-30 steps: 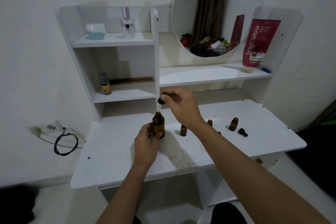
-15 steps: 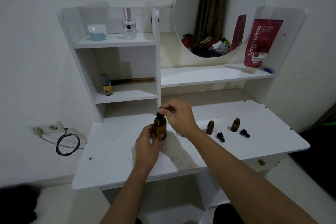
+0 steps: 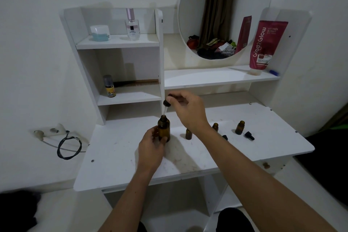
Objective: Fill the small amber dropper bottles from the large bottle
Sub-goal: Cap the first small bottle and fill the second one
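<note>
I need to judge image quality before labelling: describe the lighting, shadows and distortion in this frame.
Head view: dim, even indoor light; soft shadows on the tabletop beside the large bottle; wide-angle bending bows the shelf edges; small bottles look soft; the dropper in the right hand shows no strong glare.

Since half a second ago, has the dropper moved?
Yes. The right hand has lifted the dropper out of the large bottle, which the left hand holds on the table; only its tip remains at the neck.

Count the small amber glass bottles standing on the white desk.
3: one right of the large amber bottle, one partly behind the right forearm, one farthest right. The forearm may hide more.
</note>
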`<act>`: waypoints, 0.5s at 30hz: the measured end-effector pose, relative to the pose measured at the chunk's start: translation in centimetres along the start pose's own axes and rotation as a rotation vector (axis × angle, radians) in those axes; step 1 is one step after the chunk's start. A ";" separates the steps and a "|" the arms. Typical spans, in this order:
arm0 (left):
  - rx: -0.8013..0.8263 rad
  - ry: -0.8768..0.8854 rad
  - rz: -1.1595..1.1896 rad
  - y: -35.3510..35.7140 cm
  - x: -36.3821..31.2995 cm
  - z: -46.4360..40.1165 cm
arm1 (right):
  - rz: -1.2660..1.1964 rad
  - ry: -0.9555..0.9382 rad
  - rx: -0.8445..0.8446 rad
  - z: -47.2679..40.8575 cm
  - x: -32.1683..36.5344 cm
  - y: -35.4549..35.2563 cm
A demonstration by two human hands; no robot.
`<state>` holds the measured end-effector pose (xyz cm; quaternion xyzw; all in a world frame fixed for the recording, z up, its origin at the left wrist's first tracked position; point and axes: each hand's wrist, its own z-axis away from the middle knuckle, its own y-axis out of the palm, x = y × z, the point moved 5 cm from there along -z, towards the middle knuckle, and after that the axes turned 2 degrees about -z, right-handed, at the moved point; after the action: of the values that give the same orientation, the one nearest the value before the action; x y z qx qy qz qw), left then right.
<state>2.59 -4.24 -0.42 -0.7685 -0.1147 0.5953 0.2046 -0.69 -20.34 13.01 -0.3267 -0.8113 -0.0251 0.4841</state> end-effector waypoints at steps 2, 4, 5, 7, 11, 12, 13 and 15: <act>-0.003 -0.029 0.020 -0.1 0.1 0.3 | -0.028 -0.046 -0.042 0.0 1.0 -0.9; -0.020 -0.029 0.054 -0.1 0.1 0.7 | -0.047 -0.076 -0.083 0.1 1.5 -1.9; -0.038 -0.027 0.064 -0.2 0.1 0.8 | -0.053 -0.081 -0.100 0.3 1.6 -2.5; -0.099 -0.040 0.073 -0.6 0.2 1.1 | -0.061 -0.075 -0.125 0.6 1.5 -3.8; -0.205 -0.075 0.140 -0.7 -0.1 2.0 | -0.103 -0.056 -0.166 1.3 0.8 -6.9; -0.206 -0.049 0.147 -0.4 -0.4 2.5 | -0.103 -0.053 -0.178 1.5 0.5 -7.8; -0.197 -0.019 0.145 0.0 -0.8 3.0 | -0.103 -0.043 -0.190 1.7 0.2 -8.7; -0.151 0.022 0.115 1.3 -1.6 3.9 | -0.100 -0.005 -0.217 1.9 -0.7 -10.5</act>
<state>-1.68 -5.40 -0.47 -0.7936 -0.1124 0.5872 0.1129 -7.80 -28.23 14.33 -0.3363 -0.8205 -0.1361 0.4419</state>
